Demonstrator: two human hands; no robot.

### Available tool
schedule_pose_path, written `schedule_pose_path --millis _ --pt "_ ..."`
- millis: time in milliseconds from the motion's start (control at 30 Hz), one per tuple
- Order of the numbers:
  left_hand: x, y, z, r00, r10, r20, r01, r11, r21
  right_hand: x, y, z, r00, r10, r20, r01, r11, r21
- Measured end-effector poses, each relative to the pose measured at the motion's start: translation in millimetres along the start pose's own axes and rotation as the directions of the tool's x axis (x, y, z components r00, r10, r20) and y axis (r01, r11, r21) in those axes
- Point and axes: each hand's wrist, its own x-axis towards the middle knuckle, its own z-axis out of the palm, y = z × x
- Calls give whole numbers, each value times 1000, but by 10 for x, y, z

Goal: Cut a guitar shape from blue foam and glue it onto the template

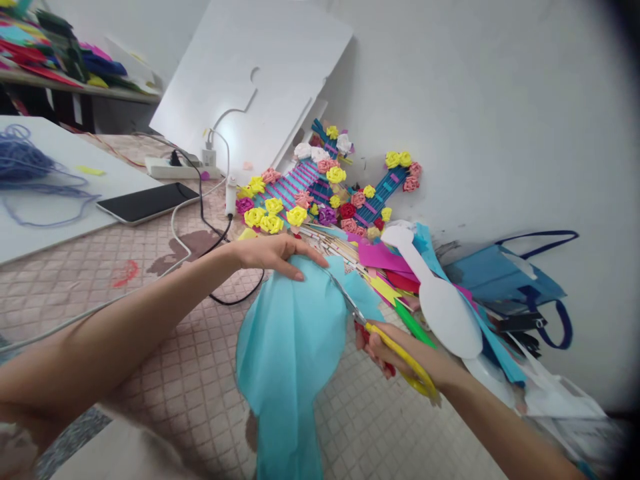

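Note:
A light blue paper sheet (300, 333), with a wide rounded top and a narrow strip below, lies on the tiled-pattern cloth in front of me. My left hand (280, 255) rests on its top edge, thumb and forefinger stretched apart over the paper; its other fingers are partly hidden. In my right hand (375, 350) are scissors (403, 357) with yellow and red handles. Their blades meet the sheet's upper right edge, beside a blue offcut (363, 293).
A white spoon-shaped board (445, 307) lies among coloured paper scraps on the right. Behind are woven pieces with paper roses (273, 217), thin sticks, a power strip (175, 168), cables and a phone (150, 202). A blue bag (505, 273) leans on the wall.

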Motion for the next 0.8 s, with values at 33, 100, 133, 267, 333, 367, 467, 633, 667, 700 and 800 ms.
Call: schedule_pose_path --millis 33,100,133,267,333,367,467,633,667,700,800 --pt "0 3 5 1000 1 1 -1 1000 5 2 16 -8 1000 -3 6 3 1000 -6" --pt "-3 13 11 1000 -3 7 3 1000 15 0 53 -24 1000 -17 15 17 1000 -11" --pt "-5 19 12 1000 -6 11 6 1000 18 -4 72 -32 1000 -19 15 19 1000 -12" --pt "-15 53 6 1000 0 28 0 1000 13 -34 131 -64 999 -30 34 30 1000 3" --pt "-18 69 0 999 18 31 -19 999 31 -50 141 -79 998 -36 52 34 999 29" --pt "-19 76 -2 999 27 32 -28 999 41 -56 140 -86 997 -38 60 36 998 42" --pt "-21 89 -2 998 36 42 -38 998 50 -67 122 -108 996 -47 70 43 997 59" --pt "-22 98 14 998 24 55 -27 998 53 -45 84 -138 996 -48 70 47 999 15" --pt "-21 100 17 998 29 55 -32 998 58 -34 75 -142 996 -54 73 54 999 4" --pt "-20 103 18 998 33 55 -37 997 65 -23 63 -147 995 -59 82 60 998 -4" --pt "-16 114 18 997 50 56 -55 994 94 0 4 -167 993 -61 103 62 998 -13"
